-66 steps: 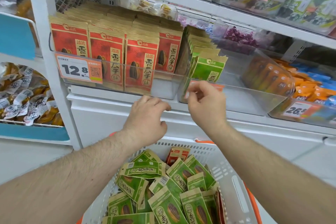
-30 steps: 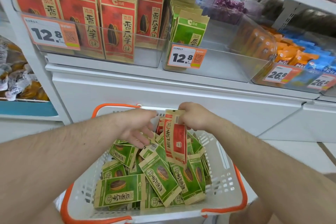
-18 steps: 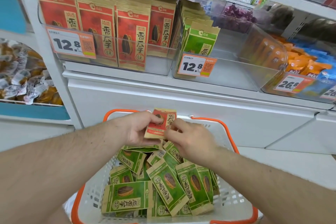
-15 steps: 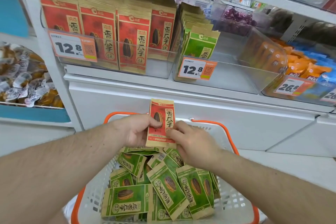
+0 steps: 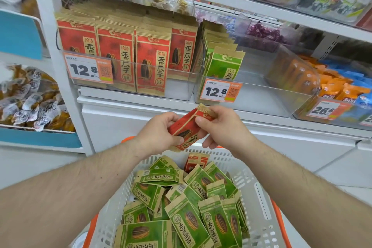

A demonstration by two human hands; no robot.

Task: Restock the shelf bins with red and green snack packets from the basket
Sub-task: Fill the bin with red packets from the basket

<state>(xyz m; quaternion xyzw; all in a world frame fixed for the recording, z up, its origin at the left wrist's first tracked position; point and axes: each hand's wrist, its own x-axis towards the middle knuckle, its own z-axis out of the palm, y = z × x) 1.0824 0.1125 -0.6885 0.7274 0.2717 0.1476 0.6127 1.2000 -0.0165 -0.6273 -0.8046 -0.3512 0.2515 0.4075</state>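
Both hands were up over the basket (image 5: pixel 263 203), sharing one red packet (image 5: pixel 188 127) between them. The left hand (image 5: pixel 159 133) gripped its lower end, fingers curled round the edge, while the right hand (image 5: pixel 223 127) pinched the crimped top, thumb on the front face. The packet hung tilted, top toward the right, clear of the basket and just below the shelf edge.

Down in the white basket with its orange rim lay a loose heap of green packets (image 5: pixel 181 213), overlapping at every angle, and one more red packet in the basket (image 5: pixel 196 162) stood at the far end, partly buried among them.

Up on the shelf, the left clear bin (image 5: pixel 181 88) was packed with upright red packets on the shelf (image 5: pixel 118 52), several rows across, with a 12.8 price tag (image 5: pixel 87 69) clipped to its front. The bin to the right (image 5: pixel 271 94) held a single row of green packets on the shelf (image 5: pixel 223 62) pushed against its left wall, the rest of its floor bare, and it carried a second 12.8 tag (image 5: pixel 220 91). Further right sat orange and blue packs (image 5: pixel 340 84) behind a 26.8 tag (image 5: pixel 324 109).
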